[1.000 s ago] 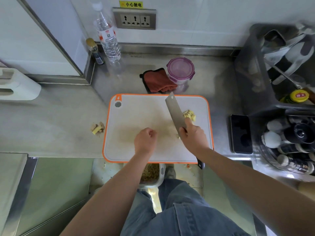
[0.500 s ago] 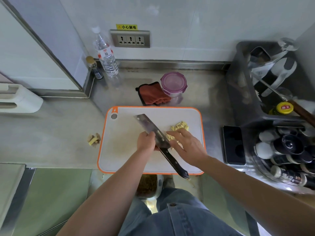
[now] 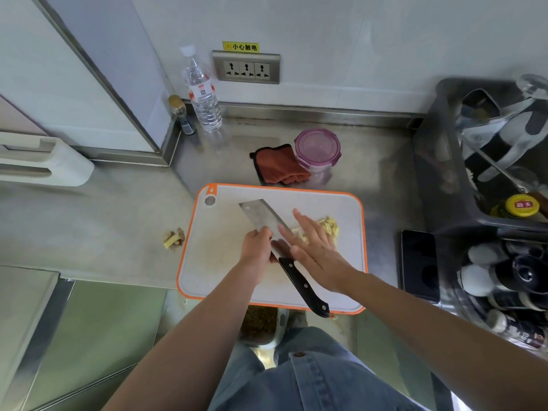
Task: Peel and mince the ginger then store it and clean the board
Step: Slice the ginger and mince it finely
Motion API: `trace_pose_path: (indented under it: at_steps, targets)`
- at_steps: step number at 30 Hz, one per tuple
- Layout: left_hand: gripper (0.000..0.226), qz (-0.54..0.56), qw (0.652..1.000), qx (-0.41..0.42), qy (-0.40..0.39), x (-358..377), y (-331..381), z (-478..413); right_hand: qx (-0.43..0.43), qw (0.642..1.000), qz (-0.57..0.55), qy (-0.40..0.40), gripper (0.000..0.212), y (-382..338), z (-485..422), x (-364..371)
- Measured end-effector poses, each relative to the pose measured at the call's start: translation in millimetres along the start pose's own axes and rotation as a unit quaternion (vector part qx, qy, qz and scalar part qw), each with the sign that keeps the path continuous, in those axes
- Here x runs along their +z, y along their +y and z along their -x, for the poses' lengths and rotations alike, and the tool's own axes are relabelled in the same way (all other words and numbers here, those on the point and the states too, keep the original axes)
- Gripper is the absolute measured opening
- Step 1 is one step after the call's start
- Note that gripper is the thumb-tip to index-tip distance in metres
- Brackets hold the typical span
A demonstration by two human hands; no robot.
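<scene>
Cleaver [image 3: 261, 216] over the cutting board [image 3: 213, 262], long axis diagonal: blade end points far-left, black handle points near-right, its butt at the board's near edge. Left hand [image 3: 256, 247] curled round the blade just ahead of the handle, holding it. Right hand [image 3: 314, 250] flat, fingers straight and spread, across the blade's right side; contact cannot be told. Ginger [image 3: 327, 225], in pale cut strips, is heaped on the board's far-right part, partly under that hand. Peel scraps [image 3: 173, 238] on the counter, left of the board.
</scene>
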State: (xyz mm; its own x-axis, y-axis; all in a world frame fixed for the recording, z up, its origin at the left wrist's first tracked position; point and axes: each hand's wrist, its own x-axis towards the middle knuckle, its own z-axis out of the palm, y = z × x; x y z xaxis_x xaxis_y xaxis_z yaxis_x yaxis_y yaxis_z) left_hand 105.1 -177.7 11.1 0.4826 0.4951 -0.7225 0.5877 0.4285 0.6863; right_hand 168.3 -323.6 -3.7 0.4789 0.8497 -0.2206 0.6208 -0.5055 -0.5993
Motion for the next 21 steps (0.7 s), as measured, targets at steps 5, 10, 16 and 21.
trace_pose_path:
  at_steps: [5, 10, 16, 21]
  targets:
    - [0.018, 0.007, 1.0, 0.005, 0.003, -3, 2, 2, 0.119, 0.993, 0.002, -0.007, 0.056, 9, -7, 1]
    - [0.021, 0.01, 1.0, 0.007, 0.014, -7, 5, -1, -0.032, 0.999, 0.012, -0.038, 0.054, -1, 0, -4]
    - [0.019, 0.015, 1.0, 0.012, 0.025, -9, 5, 0, 0.051, 0.999, -0.014, 0.012, 0.064, 10, 8, -6]
    - [0.02, 0.039, 0.999, 0.015, 0.031, -11, 5, 2, 0.001, 1.0, -0.011, -0.016, 0.059, 4, 16, -3]
